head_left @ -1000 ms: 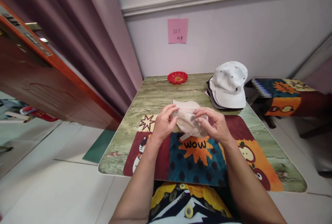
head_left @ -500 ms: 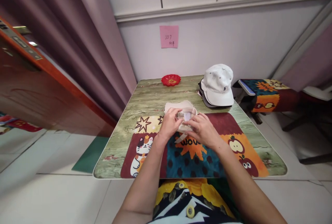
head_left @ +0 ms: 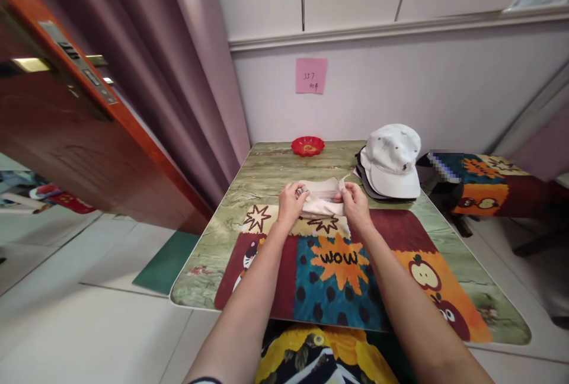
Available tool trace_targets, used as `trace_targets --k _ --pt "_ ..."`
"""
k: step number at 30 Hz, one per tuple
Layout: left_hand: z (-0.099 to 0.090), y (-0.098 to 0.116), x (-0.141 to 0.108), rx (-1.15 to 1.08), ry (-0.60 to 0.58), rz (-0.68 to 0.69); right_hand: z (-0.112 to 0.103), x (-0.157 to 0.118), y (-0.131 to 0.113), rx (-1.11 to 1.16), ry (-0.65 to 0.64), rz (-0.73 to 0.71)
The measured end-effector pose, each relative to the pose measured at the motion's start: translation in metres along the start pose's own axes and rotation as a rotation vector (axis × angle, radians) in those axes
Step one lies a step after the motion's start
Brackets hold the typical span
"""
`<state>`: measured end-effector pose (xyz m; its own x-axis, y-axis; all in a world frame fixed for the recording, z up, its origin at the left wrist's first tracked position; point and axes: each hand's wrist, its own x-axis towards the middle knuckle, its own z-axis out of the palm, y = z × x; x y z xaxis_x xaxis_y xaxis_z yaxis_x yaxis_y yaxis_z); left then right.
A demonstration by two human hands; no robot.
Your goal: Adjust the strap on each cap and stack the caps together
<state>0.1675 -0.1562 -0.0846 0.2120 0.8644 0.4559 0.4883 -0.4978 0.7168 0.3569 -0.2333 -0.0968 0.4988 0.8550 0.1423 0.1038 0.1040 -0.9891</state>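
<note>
A pale beige cap (head_left: 322, 208) lies near the middle of the table, above the top edge of the patterned mat. My left hand (head_left: 290, 201) pinches its left side, close to a small metal-looking buckle. On the cap's right side, my right hand (head_left: 355, 201) grips the edge with thumb and fingers, and a narrow strap end pokes up beside them. Between both hands the cap's opening is spread, showing its inside. Right of my right hand stands a stack of caps, a white cap (head_left: 393, 156) on top and dark brims beneath.
A red scalloped dish (head_left: 307, 146) sits at the table's back edge. The colourful mat (head_left: 340, 289) covers the front of the wood-patterned table (head_left: 200, 253). A pink note (head_left: 311, 76) is stuck on the wall. A wooden door (head_left: 120, 147) and curtain flank the left; another mat-covered surface stands right.
My hands have moved apart, from working together at the buckle and strap to holding the cap's two sides. The cap is now spread between them. The camera view has shifted left.
</note>
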Motion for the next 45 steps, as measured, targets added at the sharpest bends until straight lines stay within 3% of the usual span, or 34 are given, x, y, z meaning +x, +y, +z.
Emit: trace_targets --k 4,7,11,15,18,23,32,35,39,45 --pt "-0.002 -0.002 0.012 -0.019 0.015 0.03 -0.006 0.014 -0.007 0.189 -0.202 0.225" --pt "-0.005 0.001 0.026 -0.016 0.029 0.072 -0.014 0.029 -0.02 0.29 -0.311 0.317" --pt "-0.002 0.001 0.048 -0.087 0.036 0.074 -0.013 0.052 -0.036 0.382 -0.265 0.251" --pt "0.007 -0.007 0.065 -0.23 0.06 -0.026 0.001 0.067 -0.046 0.38 -0.182 0.136" --pt "0.014 -0.007 0.068 -0.279 0.056 -0.059 0.01 0.07 -0.05 0.333 -0.16 0.103" --pt "0.018 0.005 0.064 -0.26 0.058 0.007 0.014 0.069 -0.05 0.22 -0.041 0.124" --pt "-0.003 0.033 0.061 -0.21 0.071 0.045 0.014 0.057 -0.063 -0.141 -0.043 -0.062" --pt "0.002 0.032 0.061 -0.363 -0.008 -0.023 0.017 0.056 -0.059 -0.174 -0.074 -0.088" --pt "0.013 0.02 0.063 -0.669 -0.128 -0.21 0.019 0.059 -0.047 -0.193 -0.141 -0.048" --pt "0.016 0.014 0.064 -0.775 -0.139 -0.279 0.017 0.062 -0.045 -0.17 -0.128 -0.032"
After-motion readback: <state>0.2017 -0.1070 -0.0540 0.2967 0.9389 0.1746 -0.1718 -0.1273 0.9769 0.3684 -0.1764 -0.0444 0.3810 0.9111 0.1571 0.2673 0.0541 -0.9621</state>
